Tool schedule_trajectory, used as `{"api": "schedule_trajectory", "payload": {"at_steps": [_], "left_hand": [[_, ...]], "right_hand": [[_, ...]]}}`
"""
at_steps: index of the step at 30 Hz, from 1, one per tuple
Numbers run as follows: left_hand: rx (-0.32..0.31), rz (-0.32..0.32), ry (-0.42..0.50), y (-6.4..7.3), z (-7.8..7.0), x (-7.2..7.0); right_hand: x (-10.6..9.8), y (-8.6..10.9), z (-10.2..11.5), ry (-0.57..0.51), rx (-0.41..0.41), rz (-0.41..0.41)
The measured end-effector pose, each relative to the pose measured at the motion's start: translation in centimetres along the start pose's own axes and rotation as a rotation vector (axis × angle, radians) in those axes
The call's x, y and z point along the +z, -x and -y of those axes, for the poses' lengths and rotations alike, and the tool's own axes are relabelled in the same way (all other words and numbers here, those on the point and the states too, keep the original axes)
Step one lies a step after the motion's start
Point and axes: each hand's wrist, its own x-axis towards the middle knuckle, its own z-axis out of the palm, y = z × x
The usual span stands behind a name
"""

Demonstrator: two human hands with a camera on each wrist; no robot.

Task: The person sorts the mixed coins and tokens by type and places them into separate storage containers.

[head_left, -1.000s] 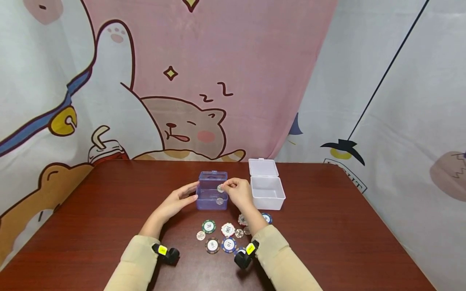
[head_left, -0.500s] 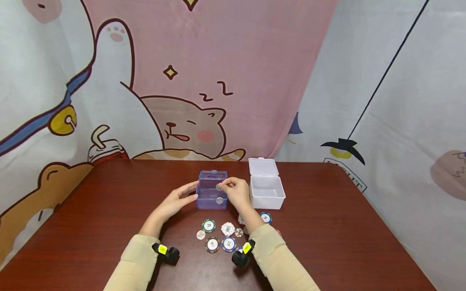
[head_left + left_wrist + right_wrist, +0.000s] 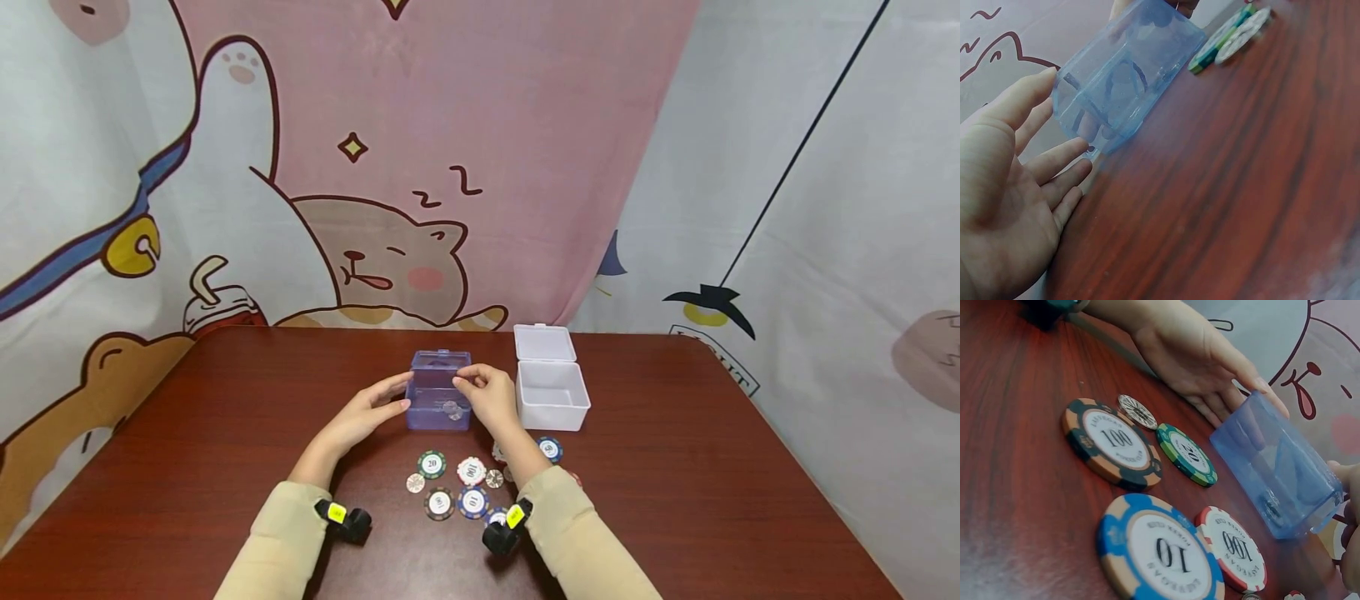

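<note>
A translucent blue box (image 3: 420,422) stands with its lid up; silver coins (image 3: 452,410) show through its front wall. My left hand (image 3: 366,410) steadies the box's left side, thumb and fingers extended against it, as the left wrist view also shows with the palm (image 3: 1013,206) turned to the box (image 3: 1129,81). Over the box's right edge hovers my right hand (image 3: 492,398), thumb and index finger slightly apart and no coin visible between them. In the right wrist view a coin (image 3: 1270,509) lies inside the box, and only part of the right hand (image 3: 1352,544) shows.
An open white box (image 3: 553,417) stands right of the blue one. Nearer me lie several poker chips, among them a green 20 chip (image 3: 432,464) and a blue 10 chip (image 3: 473,502), plus silver coins such as this loose coin (image 3: 416,482). My right forearm covers some chips.
The coin my right hand pinched has been let go and now lies with the other coin in the blue box. My left hand stays at the box's side.
</note>
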Motion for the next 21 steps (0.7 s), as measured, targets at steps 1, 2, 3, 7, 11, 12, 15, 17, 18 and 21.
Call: {"api": "schedule_trajectory", "payload": {"at_steps": [1, 2, 3, 7, 11, 12, 15, 17, 18, 21], "left_hand": [[-0.003, -0.002, 0.002, 0.0, 0.0, 0.0], [-0.004, -0.005, 0.002, -0.1, 0.2, 0.0], [-0.001, -0.007, 0.002, -0.2, 0.6, 0.0], [0.004, -0.013, 0.002, -0.6, 1.7, -0.2], [0.003, -0.011, 0.006, -0.6, 2.2, -0.2], [0.009, -0.011, 0.007, -0.6, 2.2, -0.2], [0.014, -0.011, 0.005, -0.7, 2.6, -0.3], [0.015, -0.011, 0.000, -0.7, 2.7, -0.3], [0.016, -0.011, -0.001, -0.7, 2.6, -0.3], [0.018, -0.009, -0.001, -0.7, 2.7, -0.4]], "right_hand": [[0.0, 0.1, 0.0, -0.007, -0.004, 0.004], [-0.1, 0.2, 0.1, -0.013, -0.008, 0.008], [-0.1, 0.4, 0.2, -0.019, -0.016, 0.012], [-0.3, 1.0, 0.4, -0.023, -0.053, 0.033], [-0.5, 1.7, 0.7, -0.054, -0.094, 0.065], [-0.5, 2.0, 0.8, -0.065, -0.099, 0.076], [-0.7, 2.7, 1.2, -0.091, -0.112, 0.114], [-0.7, 3.2, 1.3, -0.098, -0.122, 0.145], [-0.8, 3.4, 1.3, -0.098, -0.125, 0.160], [-0.9, 4.1, 1.4, -0.102, -0.138, 0.185]]}}
